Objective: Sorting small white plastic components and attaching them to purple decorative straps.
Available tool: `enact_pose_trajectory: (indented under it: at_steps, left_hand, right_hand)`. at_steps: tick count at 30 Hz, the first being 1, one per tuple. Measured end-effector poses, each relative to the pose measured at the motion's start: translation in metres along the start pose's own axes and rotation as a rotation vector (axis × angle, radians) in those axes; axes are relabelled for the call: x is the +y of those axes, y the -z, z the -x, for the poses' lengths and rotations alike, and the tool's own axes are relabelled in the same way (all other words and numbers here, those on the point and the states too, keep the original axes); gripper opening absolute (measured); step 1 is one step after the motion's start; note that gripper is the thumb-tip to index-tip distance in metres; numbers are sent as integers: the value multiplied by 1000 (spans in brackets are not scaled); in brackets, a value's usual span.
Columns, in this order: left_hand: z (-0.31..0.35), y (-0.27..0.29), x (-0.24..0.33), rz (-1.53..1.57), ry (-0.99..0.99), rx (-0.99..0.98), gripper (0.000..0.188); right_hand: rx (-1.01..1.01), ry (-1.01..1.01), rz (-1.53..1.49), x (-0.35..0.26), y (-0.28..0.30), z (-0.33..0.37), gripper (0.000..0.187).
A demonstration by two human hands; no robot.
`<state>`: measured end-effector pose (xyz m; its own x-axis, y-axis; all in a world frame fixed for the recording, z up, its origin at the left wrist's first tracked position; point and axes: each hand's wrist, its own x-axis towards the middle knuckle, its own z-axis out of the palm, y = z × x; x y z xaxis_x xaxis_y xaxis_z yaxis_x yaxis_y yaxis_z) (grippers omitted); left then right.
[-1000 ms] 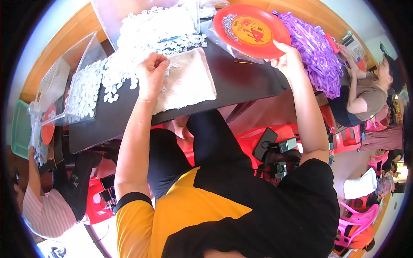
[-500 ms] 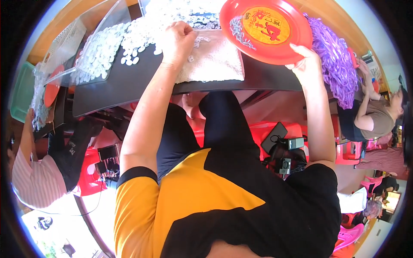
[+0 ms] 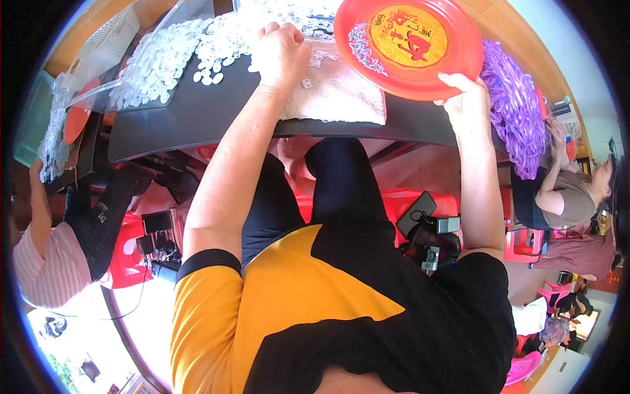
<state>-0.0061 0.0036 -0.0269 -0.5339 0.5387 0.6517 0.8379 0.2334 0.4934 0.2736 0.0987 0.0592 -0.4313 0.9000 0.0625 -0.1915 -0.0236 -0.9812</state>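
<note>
My right hand (image 3: 464, 102) grips the near right rim of a round red plate (image 3: 357, 73), thumb on top, and holds it tilted above the table. A small heap of thin silver metal pieces (image 3: 365, 51) lies on the plate's left side, beside its yellow centre with red markings. My left hand (image 3: 283, 56) is closed with its fingers curled, over the left edge of a white towel (image 3: 335, 98). Whatever those fingers hold is hidden. A few small white plastic pieces (image 3: 318, 60) with holes lie on the towel, close to that hand.
Many white oval plastic pieces (image 3: 147, 72) cover the dark table (image 3: 190, 125) at the far left, some inside a clear bin. A heap of purple strips (image 3: 518, 111) hangs over the table's right end. Co-workers (image 3: 577, 187) sit at both sides.
My left hand has shifted right and slightly away, still closed. The plate stays in my right hand and has turned slightly, with its near rim a little lower in view.
</note>
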Motion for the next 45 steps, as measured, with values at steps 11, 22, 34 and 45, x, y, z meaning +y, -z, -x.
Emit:
enact_pose_trajectory:
  at_steps: [11, 22, 34, 45]
  left_hand:
    - [-4, 6, -1, 136, 178, 30, 10]
    - [-5, 4, -5, 149, 185, 57, 10]
    - [-5, 5, -4, 202, 245, 13, 11]
    - [-5, 2, -6, 61, 209, 71, 16]
  right_hand:
    - [-13, 30, 104, -1, -15, 2, 23]
    - [-85, 41, 67, -2, -25, 3, 26]
    - [-131, 80, 113, 3, -24, 5, 25]
    - [-61, 33, 170, 1, -12, -6, 30]
